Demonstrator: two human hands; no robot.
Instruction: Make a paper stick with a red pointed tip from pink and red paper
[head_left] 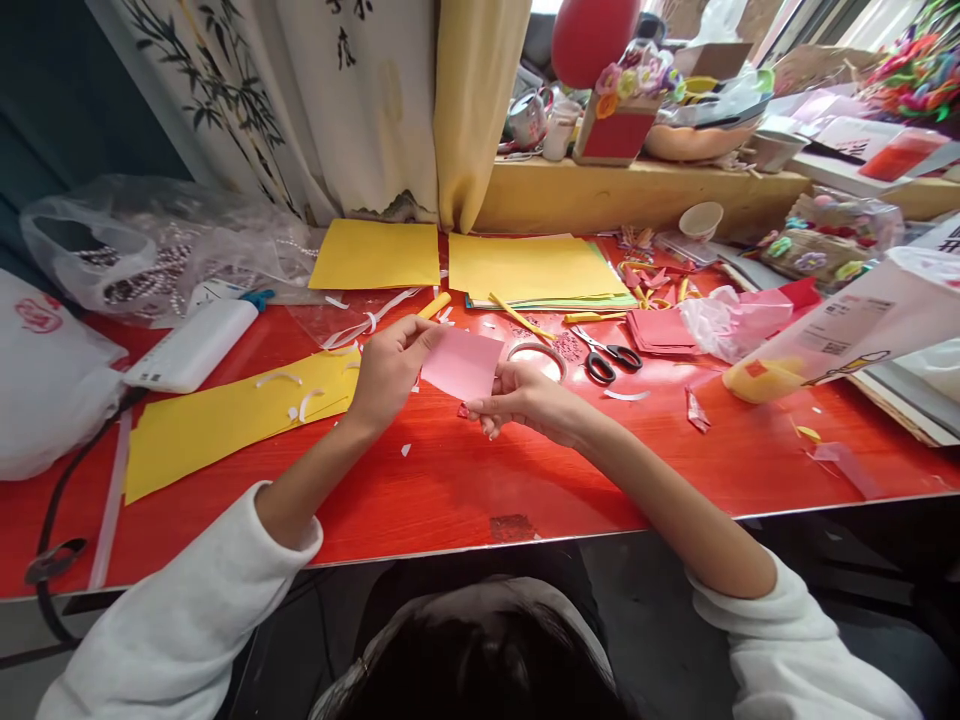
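Observation:
A square of pink paper (463,362) is held up above the red table, its face tilted toward me. My left hand (394,368) pinches its upper left edge between thumb and fingers. On the other side, my right hand (525,402) has its fingers closed at the paper's lower right corner. A small dark red piece (463,410) shows by the right fingertips; whether they hold it is unclear. Just behind the right hand lie a roll of tape (553,356) and black-handled scissors (606,358). A stack of red paper squares (661,332) sits farther right.
Yellow sheets (532,268) lie along the back, and yellow strips (247,420) at the left. A white power bank (193,345) rests near plastic bags. At the right a plastic cup (832,330) leans on its side. Paper scraps dot the red table (420,500).

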